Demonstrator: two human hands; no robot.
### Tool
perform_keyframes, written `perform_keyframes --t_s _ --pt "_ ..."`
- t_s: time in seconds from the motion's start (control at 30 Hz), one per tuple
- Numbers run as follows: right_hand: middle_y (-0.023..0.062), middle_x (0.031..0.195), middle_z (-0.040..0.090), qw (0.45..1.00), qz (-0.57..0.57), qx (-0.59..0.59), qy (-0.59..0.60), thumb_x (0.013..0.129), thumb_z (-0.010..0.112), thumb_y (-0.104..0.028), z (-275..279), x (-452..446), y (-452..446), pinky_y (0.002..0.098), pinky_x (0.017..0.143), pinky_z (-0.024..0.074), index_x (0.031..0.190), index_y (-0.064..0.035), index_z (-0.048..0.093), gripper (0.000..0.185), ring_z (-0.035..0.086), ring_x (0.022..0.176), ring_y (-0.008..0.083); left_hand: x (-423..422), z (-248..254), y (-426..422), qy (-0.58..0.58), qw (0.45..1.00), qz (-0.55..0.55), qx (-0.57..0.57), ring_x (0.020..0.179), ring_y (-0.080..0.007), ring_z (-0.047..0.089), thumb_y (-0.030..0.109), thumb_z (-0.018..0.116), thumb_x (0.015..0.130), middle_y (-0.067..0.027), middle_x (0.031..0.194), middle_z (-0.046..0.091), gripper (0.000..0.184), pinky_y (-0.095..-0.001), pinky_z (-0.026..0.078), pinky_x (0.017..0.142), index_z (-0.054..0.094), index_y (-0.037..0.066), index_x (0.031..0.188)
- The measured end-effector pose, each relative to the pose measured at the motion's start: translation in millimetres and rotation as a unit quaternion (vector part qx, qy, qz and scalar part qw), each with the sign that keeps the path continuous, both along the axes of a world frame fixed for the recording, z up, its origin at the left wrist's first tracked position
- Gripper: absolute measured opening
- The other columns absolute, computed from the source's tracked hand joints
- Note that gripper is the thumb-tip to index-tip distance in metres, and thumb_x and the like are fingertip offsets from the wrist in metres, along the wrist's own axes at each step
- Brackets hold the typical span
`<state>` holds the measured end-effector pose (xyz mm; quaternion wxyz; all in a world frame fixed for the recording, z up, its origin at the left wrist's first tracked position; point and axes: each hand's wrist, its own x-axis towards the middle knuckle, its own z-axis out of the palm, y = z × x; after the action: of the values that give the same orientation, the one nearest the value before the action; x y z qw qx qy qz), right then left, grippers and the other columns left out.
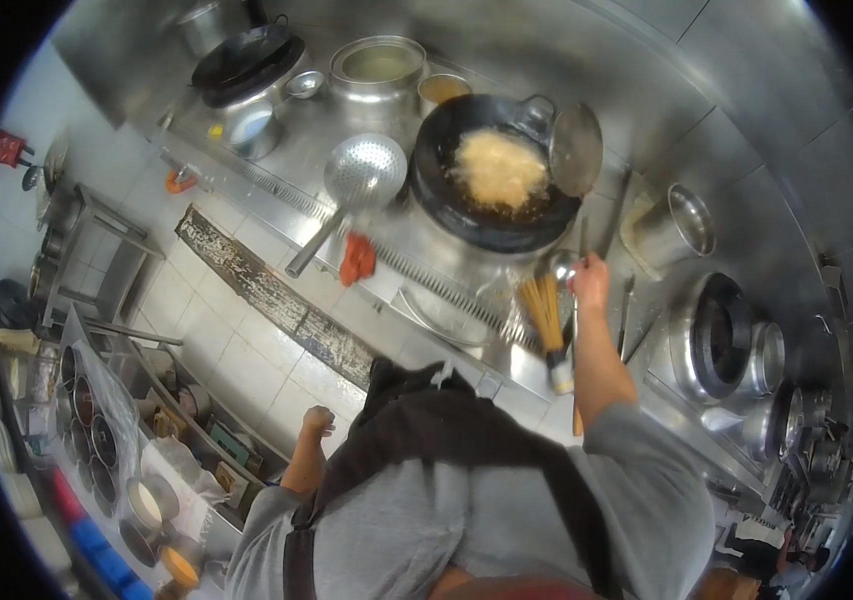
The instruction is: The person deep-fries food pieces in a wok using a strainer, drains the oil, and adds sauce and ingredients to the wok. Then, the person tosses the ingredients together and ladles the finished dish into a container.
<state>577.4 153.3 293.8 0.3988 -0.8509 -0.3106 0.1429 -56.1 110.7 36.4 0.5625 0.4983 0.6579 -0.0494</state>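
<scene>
My right hand (590, 282) is closed around the long handle of a round, flat-looking skimmer (577, 150). The skimmer's disc is tilted at the right rim of a black wok (437, 215); whether its face is mesh is too blurred to tell. Pale golden, foaming food (502, 170) fills the middle of the wok. Below my right hand lie a ladle bowl (561, 263) and a bamboo wok brush (544, 315). My left hand (318, 421) hangs low beside my apron, fingers curled, with nothing visible in it.
A perforated strainer (365, 170) rests left of the wok, its handle jutting over the counter's front edge. A red cloth (357, 259) lies near that edge. Metal pots (377, 62) stand behind, and another wok (719, 335) is at right. Shelving with containers (97, 440) stands at left.
</scene>
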Motion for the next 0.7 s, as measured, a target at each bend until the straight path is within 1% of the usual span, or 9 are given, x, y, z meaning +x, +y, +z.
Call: perform_keyframes --t_s 0.03,0.07,0.13,0.3,0.47,0.53,0.57,0.63,0.7 --pt "0.0139 0.061 0.058 0.999 -0.002 0.024 0.043 0.079 0.049 -0.002 -8.4 0.8 5.2 0.0340 0.041 0.0430 0.077 0.0033 0.055 0.008 0.053 0.041 0.0211 0.1 8.6 9.5 0.059 0.996 -0.051 -0.030 0.059 -0.0216 0.063 0.005 0.054 0.078 -0.0100 0.073 0.060 0.018 -0.0339 0.052 0.044 0.058 0.004 0.095" --pt "0.0139 0.061 0.058 0.999 -0.003 0.024 0.041 0.079 0.049 -0.002 -3.5 -4.7 11.0 0.0340 0.041 0.0430 0.077 0.0033 0.055 0.008 0.053 0.041 0.0211 1.2 27.0 17.6 0.057 0.997 -0.052 -0.030 0.059 -0.0216 0.063 0.005 0.054 0.078 -0.0100 0.073 0.060 0.018 -0.0339 0.052 0.044 0.058 0.004 0.095" --pt "0.0129 0.058 0.057 0.984 0.034 0.043 0.171 0.082 0.047 -0.003 15.0 -31.4 28.5 0.0333 0.040 0.0415 0.077 0.0038 0.056 0.013 0.053 0.042 0.0199 -1.2 58.3 32.0 0.065 0.996 0.020 -0.055 0.060 -0.0220 0.064 0.004 0.051 0.080 -0.0096 0.073 0.060 0.011 -0.0343 0.052 0.044 0.058 0.004 0.088" --pt "0.0097 0.068 0.060 0.928 0.007 0.156 0.339 0.087 0.051 -0.006 -4.5 -52.4 82.3 0.0277 0.039 0.0408 0.082 0.0015 0.054 0.010 0.052 0.046 0.0145 -48.0 20.3 59.6 0.037 0.991 0.115 -0.063 0.062 -0.0222 0.065 0.005 0.050 0.081 -0.0103 0.074 0.061 0.009 -0.0338 0.052 0.043 0.058 0.004 0.084" --pt "0.0113 0.070 0.061 0.930 0.014 0.165 0.328 0.085 0.050 -0.004 21.0 -58.4 118.7 0.0271 0.038 0.0412 0.081 0.0029 0.054 0.009 0.053 0.046 0.0150 -77.6 0.3 72.5 0.028 0.987 0.139 -0.081 0.062 -0.0218 0.065 0.005 0.050 0.081 -0.0101 0.073 0.061 0.010 -0.0333 0.052 0.043 0.059 0.003 0.083" --pt "0.0123 0.070 0.061 0.955 0.046 0.120 0.266 0.082 0.048 -0.001 33.5 -61.0 125.3 0.0280 0.037 0.0412 0.080 0.0045 0.054 0.008 0.053 0.045 0.0157 -80.5 5.8 79.7 0.040 0.994 -0.096 -0.019 0.060 -0.0219 0.065 0.005 0.050 0.081 -0.0097 0.072 0.061 0.008 -0.0332 0.051 0.042 0.058 0.003 0.081" --pt "0.0125 0.066 0.060 0.964 0.055 0.101 0.238 0.081 0.047 0.000 37.1 -61.5 128.4 0.0286 0.037 0.0410 0.079 0.0058 0.054 0.009 0.053 0.043 0.0164 -80.5 11.6 79.6 0.041 0.994 -0.099 -0.020 0.060 -0.0219 0.065 0.005 0.050 0.081 -0.0097 0.072 0.061 0.008 -0.0332 0.051 0.042 0.058 0.003 0.081" --pt "0.0123 0.064 0.059 0.971 0.059 0.097 0.209 0.081 0.047 -0.001 46.8 -70.5 128.1 0.0290 0.037 0.0410 0.077 0.0056 0.054 0.010 0.053 0.042 0.0166 -80.9 20.4 76.7 -0.070 0.990 -0.096 0.072 0.059 -0.0225 0.065 0.005 0.051 0.080 -0.0097 0.073 0.061 0.006 -0.0335 0.051 0.041 0.056 0.005 0.079" --pt "0.0122 0.062 0.059 0.977 0.063 0.093 0.179 0.081 0.047 -0.001 52.2 -76.1 124.1 0.0295 0.037 0.0410 0.076 0.0054 0.054 0.011 0.052 0.041 0.0167 -84.9 -11.6 83.6 -0.082 0.989 -0.096 0.075 0.059 -0.0228 0.065 0.004 0.051 0.080 -0.0098 0.074 0.061 0.005 -0.0336 0.051 0.041 0.056 0.005 0.078"
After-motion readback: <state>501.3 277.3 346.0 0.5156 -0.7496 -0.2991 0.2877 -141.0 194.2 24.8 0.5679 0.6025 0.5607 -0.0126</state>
